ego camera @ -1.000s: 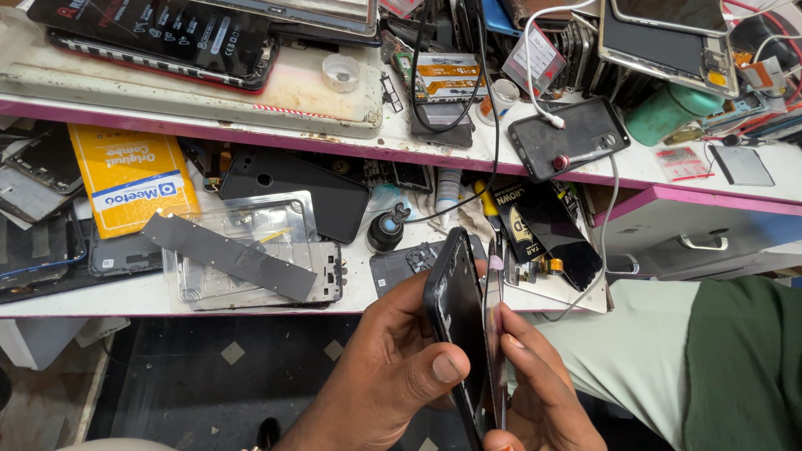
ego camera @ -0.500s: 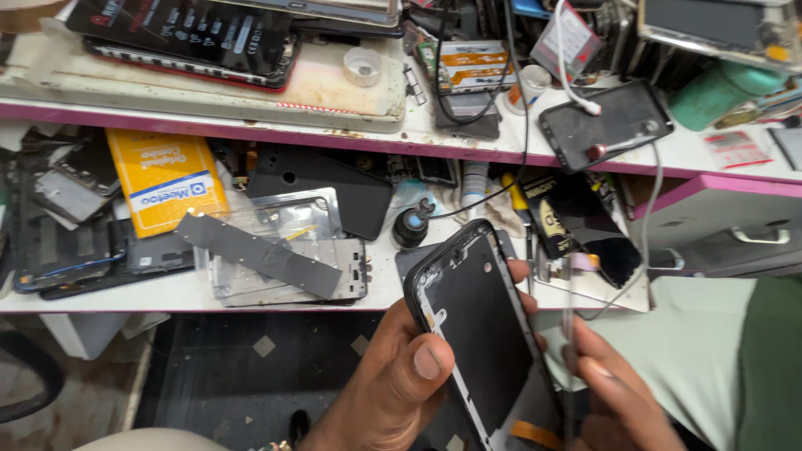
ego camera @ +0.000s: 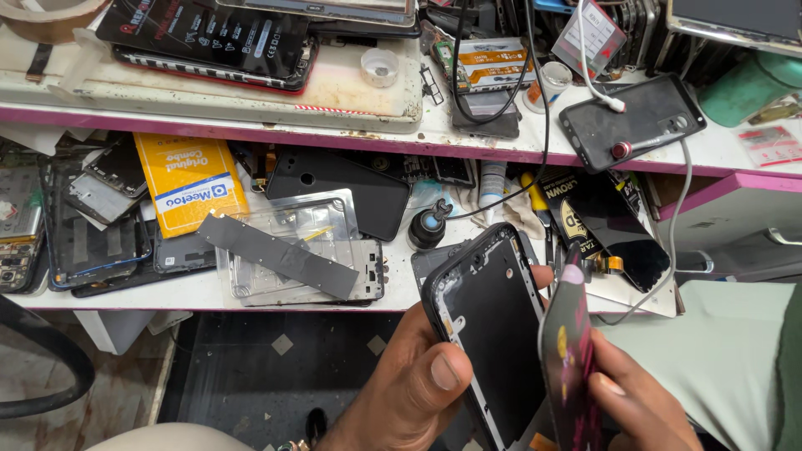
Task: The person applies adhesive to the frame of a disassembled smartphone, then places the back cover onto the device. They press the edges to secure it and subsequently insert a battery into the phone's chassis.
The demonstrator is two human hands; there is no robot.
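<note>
Over a cluttered white surface (ego camera: 209,292), our left hand (ego camera: 413,388) grips a black rectangular phone frame (ego camera: 489,326) by its lower left edge, thumb pressed on the rim, fingers closed behind it, its hollow inner side facing us. Just beside it on the right, our right hand (ego camera: 639,401) pinches a thin dark phone panel with pink and yellow markings (ego camera: 570,359), held upright and nearly edge-on. Beyond them lie a clear plastic phone case (ego camera: 301,250), a small black round-capped bottle (ego camera: 428,227) and a yellow cardboard box (ego camera: 190,182).

Head camera, looking steeply down, close over hands (ego camera: 535,376), workbench (ego camera: 200,292) probably ahead.
</note>
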